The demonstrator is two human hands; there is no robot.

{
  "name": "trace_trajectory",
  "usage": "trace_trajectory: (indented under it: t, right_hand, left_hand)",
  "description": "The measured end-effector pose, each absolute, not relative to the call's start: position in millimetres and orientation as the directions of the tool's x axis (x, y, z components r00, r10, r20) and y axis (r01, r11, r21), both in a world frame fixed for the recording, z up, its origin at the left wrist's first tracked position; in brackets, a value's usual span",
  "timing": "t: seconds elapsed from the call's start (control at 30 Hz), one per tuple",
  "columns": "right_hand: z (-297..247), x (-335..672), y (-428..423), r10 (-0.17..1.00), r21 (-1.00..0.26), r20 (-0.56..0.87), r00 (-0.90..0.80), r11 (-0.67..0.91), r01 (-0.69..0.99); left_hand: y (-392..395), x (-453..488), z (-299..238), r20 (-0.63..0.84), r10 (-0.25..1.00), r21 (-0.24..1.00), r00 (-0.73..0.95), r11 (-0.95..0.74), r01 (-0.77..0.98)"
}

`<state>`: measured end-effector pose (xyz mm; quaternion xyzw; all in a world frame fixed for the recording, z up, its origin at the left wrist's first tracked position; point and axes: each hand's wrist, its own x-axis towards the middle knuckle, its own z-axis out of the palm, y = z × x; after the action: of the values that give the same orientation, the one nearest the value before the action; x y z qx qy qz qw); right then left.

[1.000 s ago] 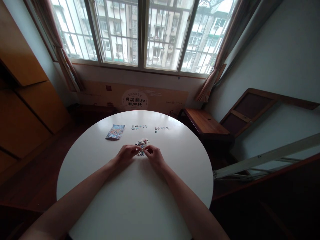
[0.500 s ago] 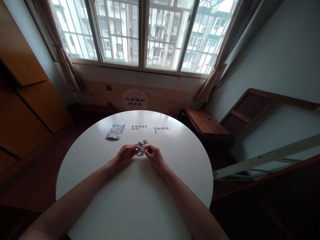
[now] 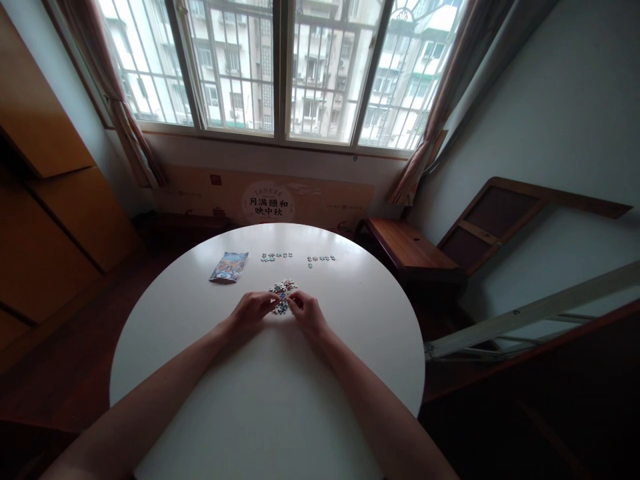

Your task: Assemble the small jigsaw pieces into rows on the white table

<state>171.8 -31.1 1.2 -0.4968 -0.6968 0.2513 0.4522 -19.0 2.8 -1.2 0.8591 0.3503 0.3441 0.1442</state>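
Observation:
A small heap of jigsaw puzzle pieces (image 3: 284, 286), with coloured and white sides showing, lies on the white round table (image 3: 270, 400). My left hand (image 3: 254, 307) rests at the heap's left edge, thumb and fingers pinched together at the pieces. From the right side, my right hand (image 3: 306, 311) reaches in with its fingers curled and their tips at the heap. Whatever is between the fingertips of either hand is too small to make out. A narrow gap with pieces in it separates the two hands.
Beyond the heap, pieces lie in short rows, a left group (image 3: 277, 256) and a right group (image 3: 321, 259). A colourful picture packet (image 3: 229, 267) lies at the table's left. Past the right edge stands a wooden bench (image 3: 407, 241).
The fingertips of my hands have parted slightly over the heap. The view has shifted a little; the rows and the packet lie as before.

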Motion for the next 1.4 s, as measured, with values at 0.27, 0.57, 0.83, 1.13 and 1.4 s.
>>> trace_trajectory:
  t: [0.27,0.57,0.83,1.13,1.4]
  right_hand:
    - [0.8,171.8,-30.7,0.918,-0.784,0.387,-0.091,0.38,0.491]
    - [2.3,171.3,-32.3,0.926,-0.796,0.366,-0.096,0.365,0.483]
    - [1.6,171.2,-32.1,0.929,-0.787,0.356,-0.103,0.358,0.503]
    - [2.8,171.4,-32.4,0.929,-0.812,0.356,-0.098,0.36,0.459]
    - [4.8,171.9,-32.4,0.926,-0.801,0.359,-0.117,0.37,0.471]
  left_hand:
    - [0.5,-18.1,2.0,0.513,0.663,0.437,0.545,-0.748,0.499]
    - [1.1,-19.9,1.2,0.54,0.634,0.427,0.554,-0.773,0.469]
    - [-0.8,-18.1,3.7,0.538,0.647,0.435,0.54,-0.762,0.481]
    - [4.3,-20.1,-3.9,0.509,0.682,0.457,0.526,-0.732,0.506]
    - [6.0,-19.5,-3.5,0.494,0.694,0.464,0.524,-0.72,0.516]
